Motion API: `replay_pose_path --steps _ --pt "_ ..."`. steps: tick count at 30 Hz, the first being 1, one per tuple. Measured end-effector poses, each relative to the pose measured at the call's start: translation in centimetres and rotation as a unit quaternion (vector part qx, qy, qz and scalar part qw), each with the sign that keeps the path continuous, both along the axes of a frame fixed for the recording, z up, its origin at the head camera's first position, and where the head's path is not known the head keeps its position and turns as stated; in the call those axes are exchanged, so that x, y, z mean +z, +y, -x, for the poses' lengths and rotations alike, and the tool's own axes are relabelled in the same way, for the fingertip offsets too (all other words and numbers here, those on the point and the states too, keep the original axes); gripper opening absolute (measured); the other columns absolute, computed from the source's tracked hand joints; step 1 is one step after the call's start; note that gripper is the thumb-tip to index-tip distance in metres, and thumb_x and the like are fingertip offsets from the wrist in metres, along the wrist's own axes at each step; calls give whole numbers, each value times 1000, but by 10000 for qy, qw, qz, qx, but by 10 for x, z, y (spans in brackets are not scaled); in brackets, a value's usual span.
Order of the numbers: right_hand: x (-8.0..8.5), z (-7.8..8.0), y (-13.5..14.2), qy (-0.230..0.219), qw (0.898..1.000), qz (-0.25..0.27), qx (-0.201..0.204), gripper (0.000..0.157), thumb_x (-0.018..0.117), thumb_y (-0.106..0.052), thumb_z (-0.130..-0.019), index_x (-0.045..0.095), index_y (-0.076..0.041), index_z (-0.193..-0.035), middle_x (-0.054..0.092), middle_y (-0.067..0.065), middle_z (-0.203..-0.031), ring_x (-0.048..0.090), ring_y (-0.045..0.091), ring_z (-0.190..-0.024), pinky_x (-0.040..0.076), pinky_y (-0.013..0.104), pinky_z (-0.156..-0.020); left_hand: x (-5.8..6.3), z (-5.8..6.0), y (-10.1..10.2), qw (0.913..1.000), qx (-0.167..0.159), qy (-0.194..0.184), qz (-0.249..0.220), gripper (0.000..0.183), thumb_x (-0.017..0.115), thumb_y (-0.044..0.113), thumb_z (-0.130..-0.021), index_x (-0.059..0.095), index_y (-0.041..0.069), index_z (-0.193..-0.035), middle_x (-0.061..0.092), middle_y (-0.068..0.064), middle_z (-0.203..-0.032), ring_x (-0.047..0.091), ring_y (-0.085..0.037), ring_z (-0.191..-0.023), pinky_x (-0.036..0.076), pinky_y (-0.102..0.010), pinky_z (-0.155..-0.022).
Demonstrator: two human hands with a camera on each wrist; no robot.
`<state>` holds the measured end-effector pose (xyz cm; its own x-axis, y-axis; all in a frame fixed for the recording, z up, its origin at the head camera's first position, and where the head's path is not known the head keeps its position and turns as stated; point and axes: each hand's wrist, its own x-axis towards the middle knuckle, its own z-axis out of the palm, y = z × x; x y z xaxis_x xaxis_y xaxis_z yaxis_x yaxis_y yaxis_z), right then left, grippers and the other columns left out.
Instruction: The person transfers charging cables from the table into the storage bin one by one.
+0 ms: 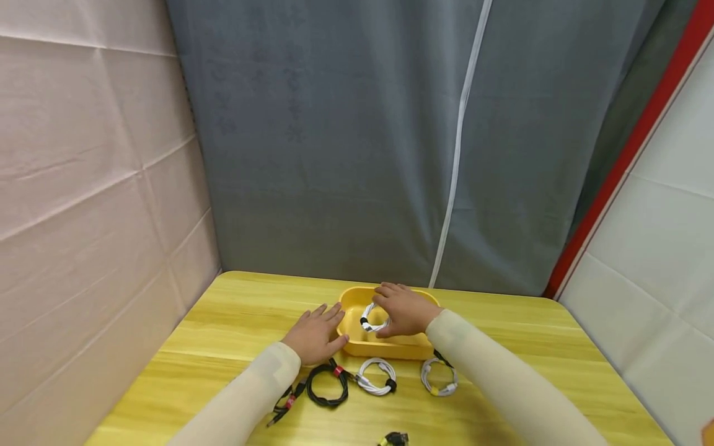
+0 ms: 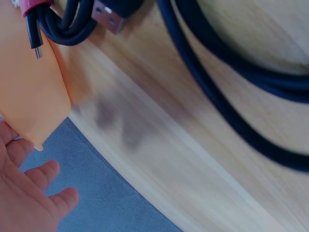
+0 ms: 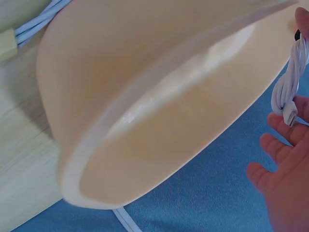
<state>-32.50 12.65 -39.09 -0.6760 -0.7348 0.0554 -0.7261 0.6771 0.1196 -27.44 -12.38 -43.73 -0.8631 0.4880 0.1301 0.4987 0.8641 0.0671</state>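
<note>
Over the yellow plastic bin [image 1: 385, 351], my right hand [image 1: 407, 310] pinches a coiled white cable [image 3: 288, 82] between thumb and fingers. A black tie binds that coil, and a connector end hangs down from it in the right wrist view. My left hand [image 1: 315, 334] is spread at the bin's left end, its fingertips at the rim and its fingers fairly straight. In front of the bin lie a black cable coil [image 1: 326, 404] with a red tie, a white cable coil [image 1: 375, 390] with a black tie, and a whitish cable coil [image 1: 446, 391] with a yellow tie.
A smaller black cable bundle [image 1: 289, 402] with a red tie lies near my left forearm. A black connector with a yellow tie [image 1: 396, 438] shows at the bottom edge. Behind the wooden table [image 1: 251, 303] hangs a grey curtain [image 1: 334, 155]; pale cloth walls stand at both sides.
</note>
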Motion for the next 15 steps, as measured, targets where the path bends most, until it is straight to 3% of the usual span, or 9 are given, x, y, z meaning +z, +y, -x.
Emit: replay_pose_path --steps 7,15 --pt "1 6 -12 -319 9994 -49 -134 75 64 -58 -76 50 -10 -132 40 11 -140 29 30 -133 26 49 -105 2 -2 -4 10000 0 -50 -1 75 22 66 -90 36 15 -143 25 -3 -150 27 -32 -134 26 -56 -103" --pt "3 16 -21 -477 9984 -233 -171 74 63 -60 -75 52 -12 -130 40 10 -140 32 28 -130 32 47 -103 6 -4 -3 10000 5 -36 10 67 33 58 -93 37 14 -143 27 -5 -149 30 -33 -132 28 -55 -102"
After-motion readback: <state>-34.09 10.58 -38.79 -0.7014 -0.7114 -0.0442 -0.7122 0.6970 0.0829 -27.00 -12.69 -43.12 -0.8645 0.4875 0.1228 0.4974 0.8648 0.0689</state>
